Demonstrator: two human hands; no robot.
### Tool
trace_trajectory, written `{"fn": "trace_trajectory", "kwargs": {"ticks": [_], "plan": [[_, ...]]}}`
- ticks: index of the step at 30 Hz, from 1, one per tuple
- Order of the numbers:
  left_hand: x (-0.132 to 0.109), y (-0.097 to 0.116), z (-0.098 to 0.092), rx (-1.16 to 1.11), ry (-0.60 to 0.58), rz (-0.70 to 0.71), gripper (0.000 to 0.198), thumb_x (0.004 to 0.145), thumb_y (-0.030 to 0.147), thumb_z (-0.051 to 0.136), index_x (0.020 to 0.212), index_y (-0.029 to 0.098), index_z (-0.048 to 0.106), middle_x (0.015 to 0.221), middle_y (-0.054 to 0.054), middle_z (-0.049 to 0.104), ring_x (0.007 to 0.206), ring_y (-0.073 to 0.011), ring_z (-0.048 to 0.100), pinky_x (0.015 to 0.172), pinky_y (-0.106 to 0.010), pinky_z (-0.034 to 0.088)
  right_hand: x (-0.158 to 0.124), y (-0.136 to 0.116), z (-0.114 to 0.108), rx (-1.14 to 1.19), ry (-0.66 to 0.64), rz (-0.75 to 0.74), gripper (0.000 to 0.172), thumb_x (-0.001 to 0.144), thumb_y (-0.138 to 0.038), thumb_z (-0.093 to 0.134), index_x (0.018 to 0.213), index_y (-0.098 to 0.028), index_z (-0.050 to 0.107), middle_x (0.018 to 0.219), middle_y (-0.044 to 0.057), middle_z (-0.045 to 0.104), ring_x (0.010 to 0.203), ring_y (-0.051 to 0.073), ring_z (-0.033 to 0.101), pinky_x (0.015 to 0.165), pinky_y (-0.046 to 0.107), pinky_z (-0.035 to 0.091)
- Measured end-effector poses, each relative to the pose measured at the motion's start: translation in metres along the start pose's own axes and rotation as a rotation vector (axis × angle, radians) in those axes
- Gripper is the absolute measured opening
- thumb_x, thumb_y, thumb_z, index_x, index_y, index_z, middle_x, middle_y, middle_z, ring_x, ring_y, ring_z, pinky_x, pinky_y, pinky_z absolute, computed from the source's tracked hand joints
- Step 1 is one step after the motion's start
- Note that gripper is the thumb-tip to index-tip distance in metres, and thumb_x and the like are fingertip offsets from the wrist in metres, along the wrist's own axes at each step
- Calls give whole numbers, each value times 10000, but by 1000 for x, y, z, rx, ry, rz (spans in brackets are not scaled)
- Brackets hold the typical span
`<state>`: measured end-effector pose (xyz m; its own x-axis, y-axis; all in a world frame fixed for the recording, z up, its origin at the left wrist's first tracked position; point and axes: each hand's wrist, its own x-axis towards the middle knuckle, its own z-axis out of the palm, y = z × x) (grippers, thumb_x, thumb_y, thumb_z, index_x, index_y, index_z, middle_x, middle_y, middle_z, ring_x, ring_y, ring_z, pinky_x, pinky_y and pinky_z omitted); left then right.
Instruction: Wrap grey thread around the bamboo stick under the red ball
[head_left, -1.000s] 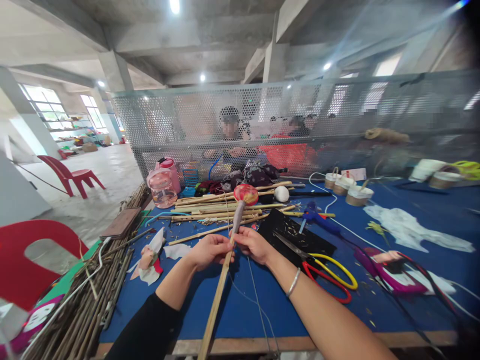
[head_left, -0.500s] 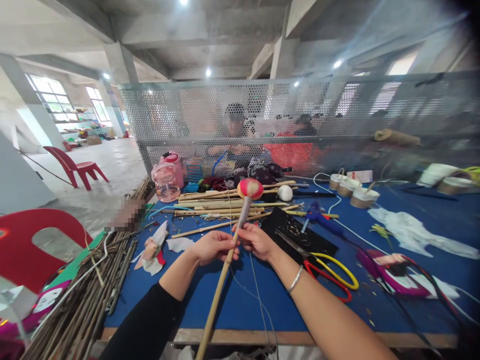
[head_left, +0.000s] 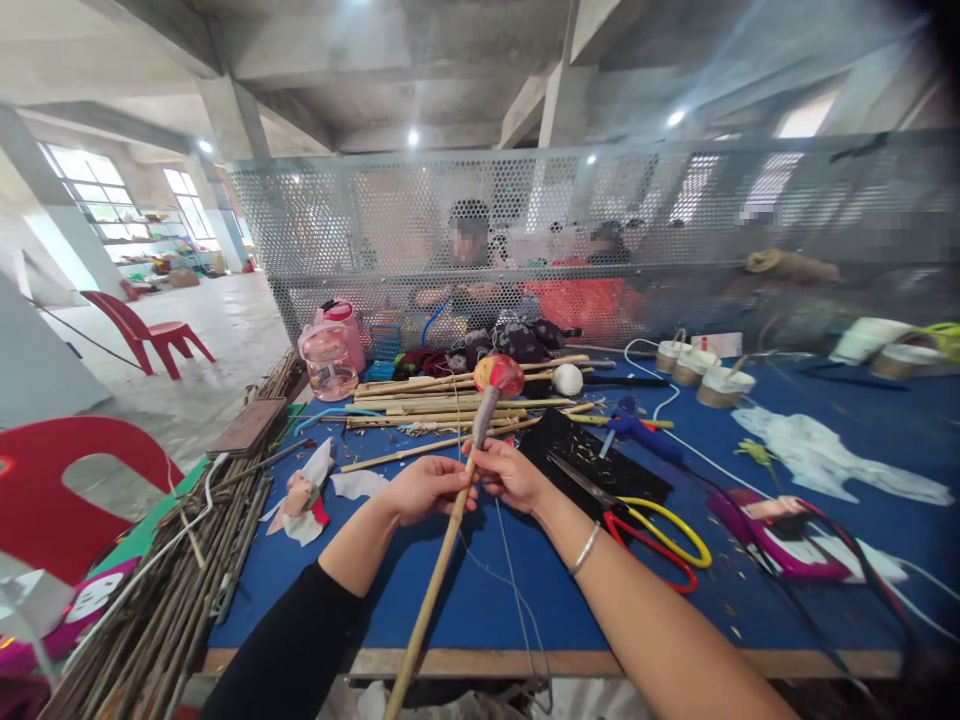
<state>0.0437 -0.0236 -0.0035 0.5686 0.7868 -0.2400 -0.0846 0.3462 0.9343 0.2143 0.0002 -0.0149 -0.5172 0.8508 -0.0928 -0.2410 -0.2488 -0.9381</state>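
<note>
Red knob (head_left: 502, 373) atop the stick (head_left: 433, 590) has turned; yellow shows left.

The head-worn view looks forward and down from the near side of the flat blue surface (head_left: 474, 622), close to the slender tan wooden stick (head_left: 437, 575), and faces the grey perforated metal screen (head_left: 319, 225) along the far side.

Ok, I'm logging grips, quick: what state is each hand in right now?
Left hand: closed, holding the stick.
Right hand: closed on the same stick, just below its grey wrapping.
</note>
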Motion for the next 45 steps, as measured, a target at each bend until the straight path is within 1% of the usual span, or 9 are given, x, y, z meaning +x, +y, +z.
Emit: {"fn": "trace_trajectory", "kwargs": {"ticks": [4, 10, 13, 17, 20, 25, 32, 39, 45], "plan": [[2, -4, 1, -18, 6, -49, 408, 629, 442, 735, 844, 121, 605, 745, -65, 639, 633, -137, 626, 554, -225, 448, 0, 1, -2, -40, 26, 28, 396, 639, -443, 706, 812, -170, 476, 508, -61, 482, 356, 21, 244, 367, 192, 61], [9, -9, -2, 156, 198, 83, 409, 554, 407, 790, 721, 119, 550, 531, 39, 530, 427, -46, 458, 439, -172, 354, 3, 7, -3, -100, 31, 9, 377, 675, -464, 683, 755, -177, 452, 441, -115, 291, 359, 27, 154, 348, 191, 62], [6, -4, -3, 60, 133, 81, 385, 561, 367, 798, 731, 106, 571, 568, 10, 572, 465, -57, 504, 470, -175, 383, 0, 2, -3, -71, -18, -11, 356, 669, -428, 702, 782, -170, 485, 445, -113, 298, 358, 27, 159, 346, 190, 71], [1, 1, -3, -97, 3, 25, 349, 616, 348, 766, 794, 98, 600, 707, -66, 638, 590, -121, 608, 543, -216, 447, -2, -2, -3, 3, -52, -51, 368, 624, -379, 740, 812, -161, 511, 496, -85, 418, 358, 17, 190, 348, 191, 69], [4, -3, -4, -55, 45, -22, 357, 628, 374, 750, 800, 107, 588, 716, -68, 636, 582, -129, 610, 527, -223, 443, 1, 2, -4, -35, 2, -32, 368, 621, -387, 739, 789, -161, 501, 496, -85, 418, 354, 17, 186, 338, 189, 71], [10, -10, -3, 188, 196, 132, 396, 580, 416, 769, 717, 113, 554, 492, 51, 499, 387, -33, 408, 402, -163, 287, 5, 9, -6, -88, 41, -23, 346, 660, -407, 712, 781, -170, 490, 445, -114, 307, 348, 25, 166, 334, 184, 76], [5, -5, -3, -10, 44, -24, 406, 604, 425, 751, 799, 119, 570, 741, -57, 638, 594, -122, 610, 545, -230, 450, 4, 7, -7, -55, 5, -15, 346, 662, -396, 705, 839, -155, 530, 515, -71, 459, 346, 15, 192, 341, 189, 70], [11, -12, -7, 282, 213, 126, 395, 561, 415, 776, 676, 126, 533, 459, 70, 476, 377, -25, 374, 385, -161, 234, 5, 10, -6, -155, 87, -1, 344, 662, -432, 697, 751, -164, 500, 413, -111, 306, 330, 30, 181, 333, 199, 70], [6, -6, 2, -61, 62, -12, 416, 592, 421, 764, 809, 107, 598, 692, -55, 636, 583, -116, 605, 556, -222, 450, 2, 5, -6, -66, 18, -27, 373, 655, -424, 703, 842, -159, 518, 521, -67, 472, 342, 18, 226, 348, 192, 84]]}}
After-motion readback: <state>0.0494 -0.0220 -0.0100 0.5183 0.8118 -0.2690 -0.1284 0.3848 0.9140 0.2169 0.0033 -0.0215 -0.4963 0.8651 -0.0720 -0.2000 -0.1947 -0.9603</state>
